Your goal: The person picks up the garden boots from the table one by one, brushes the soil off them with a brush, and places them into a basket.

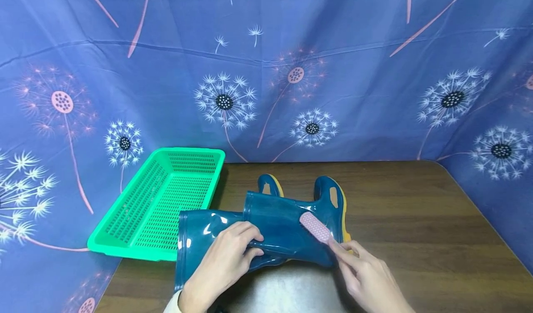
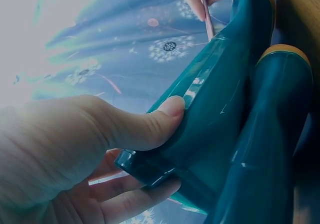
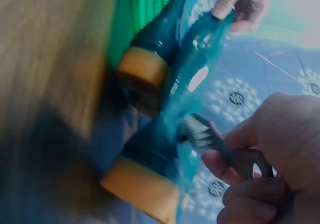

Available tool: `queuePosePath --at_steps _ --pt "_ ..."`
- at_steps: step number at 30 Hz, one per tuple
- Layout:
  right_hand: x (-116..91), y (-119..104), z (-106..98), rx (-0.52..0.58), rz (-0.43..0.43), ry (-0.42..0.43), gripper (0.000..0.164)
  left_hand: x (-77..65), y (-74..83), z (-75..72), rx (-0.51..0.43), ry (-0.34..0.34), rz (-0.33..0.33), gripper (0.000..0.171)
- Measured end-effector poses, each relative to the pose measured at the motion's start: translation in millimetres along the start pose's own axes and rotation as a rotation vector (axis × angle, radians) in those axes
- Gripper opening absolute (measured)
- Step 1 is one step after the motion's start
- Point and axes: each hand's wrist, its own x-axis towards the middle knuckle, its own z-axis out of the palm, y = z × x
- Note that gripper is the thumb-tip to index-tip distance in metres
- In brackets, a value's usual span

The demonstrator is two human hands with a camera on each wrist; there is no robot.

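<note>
A glossy teal rain boot [image 1: 276,218] with a yellow sole lies on its side, partly over its mate [image 1: 197,236]. My left hand [image 1: 229,253] grips the upper boot's shaft near its opening; in the left wrist view the thumb is on the outside of the boot [image 2: 210,93]. My right hand [image 1: 366,273] holds a pink brush [image 1: 315,227] by its handle. Its head lies at the boot's ankle, and the right wrist view shows pale bristles [image 3: 199,133] facing the teal surface there. The lower boot is partly hidden beneath the upper one.
A green perforated plastic basket [image 1: 166,211] stands at the left of the brown wooden table [image 1: 420,230], just beside the boots' shafts. A blue cloth with dandelion prints [image 1: 358,72] hangs behind the table and along both sides.
</note>
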Motion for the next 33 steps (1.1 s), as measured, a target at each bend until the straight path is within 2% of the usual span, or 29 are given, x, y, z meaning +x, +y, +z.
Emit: queuePosePath --at_steps 4,9,13,16,19,22,27,33 --pt "-3 17 -15 -0.076 -0.067 0.108 0.045 -0.4 -0.2 -0.4 -0.009 -0.001 0.006 0.024" --pt "-4 29 -35 -0.107 -0.021 0.195 0.044 -1.1 0.7 -1.1 -0.011 -0.008 0.007 0.024" --pt "0 15 -29 -0.026 -0.051 0.22 0.047 -1.1 0.4 -2.1 -0.008 -0.005 0.001 0.024" --pt "2 -1 -14 0.041 -0.064 0.172 0.047 -0.3 0.4 -2.4 -0.012 -0.007 -0.004 0.025" --pt "2 -10 -2 0.042 -0.027 0.112 0.045 0.6 0.7 -1.6 -0.018 -0.01 -0.002 0.025" --pt "0 -10 4 0.01 0.026 0.114 0.044 1.1 0.6 -1.3 -0.019 -0.013 0.001 0.025" --pt "-9 1 3 -0.008 0.113 0.209 0.039 0.8 -0.2 -2.3 -0.019 -0.017 0.003 0.025" --pt "-19 15 2 -0.004 0.217 0.362 0.029 -0.3 -1.8 -0.8 -0.01 -0.006 0.014 0.025"
